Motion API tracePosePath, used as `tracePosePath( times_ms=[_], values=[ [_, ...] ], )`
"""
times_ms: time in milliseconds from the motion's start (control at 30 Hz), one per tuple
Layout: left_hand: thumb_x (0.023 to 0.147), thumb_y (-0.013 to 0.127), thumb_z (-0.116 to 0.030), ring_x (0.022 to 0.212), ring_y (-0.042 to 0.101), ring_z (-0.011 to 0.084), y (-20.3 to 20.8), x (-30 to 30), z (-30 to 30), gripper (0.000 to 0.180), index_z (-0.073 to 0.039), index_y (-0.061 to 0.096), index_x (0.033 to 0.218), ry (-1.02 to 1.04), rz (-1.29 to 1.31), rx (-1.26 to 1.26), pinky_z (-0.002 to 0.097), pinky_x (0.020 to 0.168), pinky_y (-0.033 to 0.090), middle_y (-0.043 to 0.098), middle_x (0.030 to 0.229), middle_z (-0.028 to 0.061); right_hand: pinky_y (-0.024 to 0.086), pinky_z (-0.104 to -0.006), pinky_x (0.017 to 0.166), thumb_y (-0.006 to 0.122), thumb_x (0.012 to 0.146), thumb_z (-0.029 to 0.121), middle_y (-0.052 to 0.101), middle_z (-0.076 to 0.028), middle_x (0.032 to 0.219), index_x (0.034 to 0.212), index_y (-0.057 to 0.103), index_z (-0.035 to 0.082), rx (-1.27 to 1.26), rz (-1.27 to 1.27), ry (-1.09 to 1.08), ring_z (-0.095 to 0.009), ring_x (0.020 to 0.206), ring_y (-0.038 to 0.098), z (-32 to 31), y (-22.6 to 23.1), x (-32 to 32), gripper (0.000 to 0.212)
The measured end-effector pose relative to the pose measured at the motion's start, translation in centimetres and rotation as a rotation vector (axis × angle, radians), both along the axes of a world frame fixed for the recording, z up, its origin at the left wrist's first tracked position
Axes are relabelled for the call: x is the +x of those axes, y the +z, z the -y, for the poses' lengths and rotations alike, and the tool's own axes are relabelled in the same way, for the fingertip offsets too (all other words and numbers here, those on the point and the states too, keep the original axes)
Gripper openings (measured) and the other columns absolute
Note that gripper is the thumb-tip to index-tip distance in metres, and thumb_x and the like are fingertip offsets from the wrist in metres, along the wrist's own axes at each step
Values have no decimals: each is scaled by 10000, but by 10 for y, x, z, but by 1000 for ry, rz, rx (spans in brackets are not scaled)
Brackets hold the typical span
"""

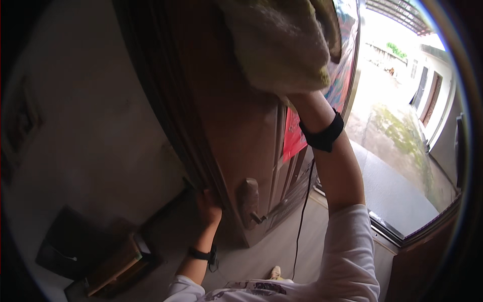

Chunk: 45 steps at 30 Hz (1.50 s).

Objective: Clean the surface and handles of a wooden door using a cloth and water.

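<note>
High on the brown door [236, 141], my right hand is covered by a pale, thick cloth [282, 50] with yellowish patches. My right forearm rises into the cloth's lower edge, so the fingers are hidden, but the hand holds the cloth up at the door. Lower down, my left hand [209, 206] is at the left edge of the door, fingers stretched upward against it; they are dim and somewhat blurred. Between my arms, the door's dark handle [249, 204] has a wrapped-looking plate and a lever pointing down. A black band is around each wrist.
A red sheet [294, 133] and shiny plastic film [344, 60] are on the door's right part. A black cable [303, 216] hangs down to the floor. Through the doorway at right is a bright yard [392, 121]. A dark box-like thing [75, 244] and a wooden piece [118, 267] stand lower left.
</note>
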<state>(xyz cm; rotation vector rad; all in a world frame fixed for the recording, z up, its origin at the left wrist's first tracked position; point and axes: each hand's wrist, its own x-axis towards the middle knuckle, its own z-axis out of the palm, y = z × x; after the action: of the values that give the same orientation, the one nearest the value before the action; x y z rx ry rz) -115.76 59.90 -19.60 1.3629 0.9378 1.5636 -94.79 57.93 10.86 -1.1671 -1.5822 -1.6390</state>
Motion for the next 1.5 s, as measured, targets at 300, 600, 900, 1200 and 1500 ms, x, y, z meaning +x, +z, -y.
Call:
tracePosePath(
  times_ms=[300,600,900,1200,1500],
  values=[
    [873,445,-288,941,459,179,13,-1,-62,381,40,444,1067,276,-495,391,309,832,365,506,1018,119,97,-605,969,462,764,319,352,-211,1289,1168,464,-22,-284,-518,307,-409,1214,268,-43,-281,5,529],
    [916,324,-271,823,480,174,2,-18,-70,327,18,478,919,292,-382,267,331,740,391,533,902,81,183,-498,997,490,767,334,369,-183,1271,1214,427,37,-590,-791,602,-382,1190,301,-36,-367,-5,540],
    [883,413,-323,1044,469,374,34,-9,-25,449,29,389,1160,127,-267,92,401,868,364,490,1086,254,358,-355,905,508,778,125,521,-165,1079,1148,443,-29,-393,-580,240,-297,1013,493,39,-198,-81,406],
    [823,498,-261,1010,427,328,33,-35,-10,500,14,317,1198,-496,-157,133,384,870,342,402,1100,209,382,-377,883,551,700,105,554,-203,987,1024,527,-52,-68,-254,-520,-351,944,522,29,-94,-201,361],
    [639,523,38,1032,395,324,36,-47,-16,663,-48,287,1252,-979,-91,135,357,898,325,355,1113,166,382,-407,897,565,731,132,528,-184,1058,1107,475,-27,-28,-571,-447,-304,1001,503,45,-126,-183,418]
  ],
)
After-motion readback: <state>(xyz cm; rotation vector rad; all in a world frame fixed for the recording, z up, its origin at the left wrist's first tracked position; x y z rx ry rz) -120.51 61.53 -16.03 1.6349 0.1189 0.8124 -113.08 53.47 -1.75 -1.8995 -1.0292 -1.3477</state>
